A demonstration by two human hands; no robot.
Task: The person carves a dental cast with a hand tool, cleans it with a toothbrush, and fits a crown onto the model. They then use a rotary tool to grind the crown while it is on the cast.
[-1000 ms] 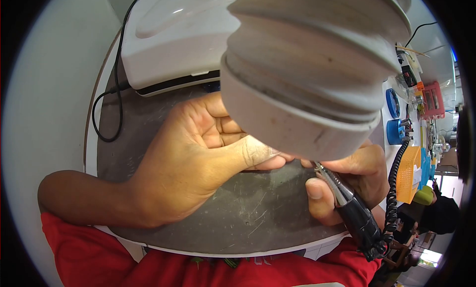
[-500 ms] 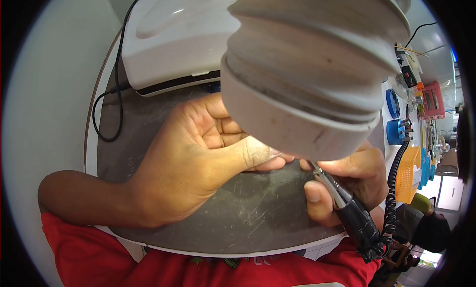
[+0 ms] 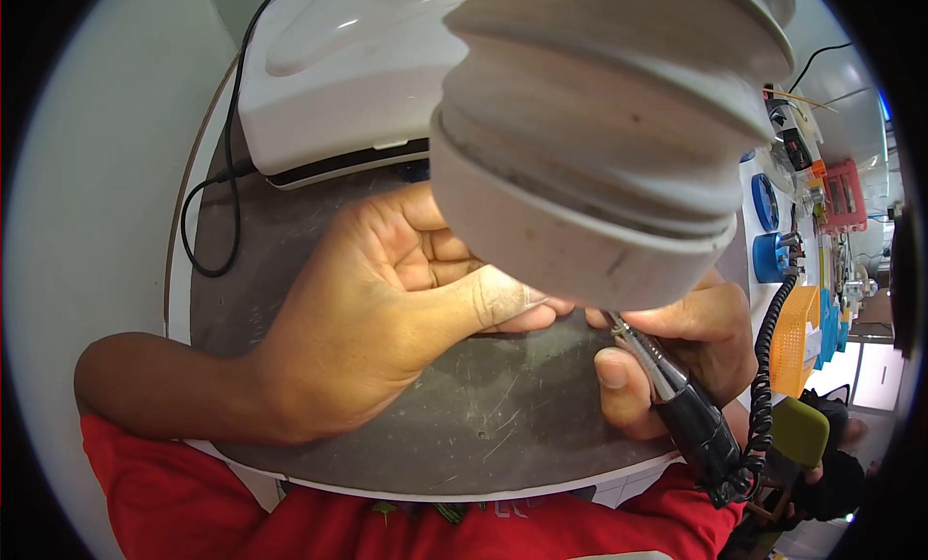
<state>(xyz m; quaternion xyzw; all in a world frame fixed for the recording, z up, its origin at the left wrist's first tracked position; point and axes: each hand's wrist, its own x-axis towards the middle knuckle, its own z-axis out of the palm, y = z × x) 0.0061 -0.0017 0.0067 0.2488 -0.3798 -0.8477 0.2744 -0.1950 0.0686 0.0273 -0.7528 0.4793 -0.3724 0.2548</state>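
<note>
My left hand is closed, with the thumb pressed against the curled fingers. Its fingertips reach under a white ribbed hose-like hood, so whatever they pinch is hidden. In my right hand is a rotary handpiece with a metal front and a black, tape-like wrapped rear. Thumb and fingers close around its metal part, and its tip points up and left toward the left fingertips. A black coiled cord runs from near its rear end. Bright light falls on both hands beneath the hood.
A white rounded machine with a black cable stands at the back left of the dark tabletop. To the right are blue round holders, an orange basket and a pink rack. Another person is at the lower right.
The handpiece and my right thumb have shifted very slightly. My left hand keeps its place. At the lower right the other person has moved, and more of a green chair back shows.
</note>
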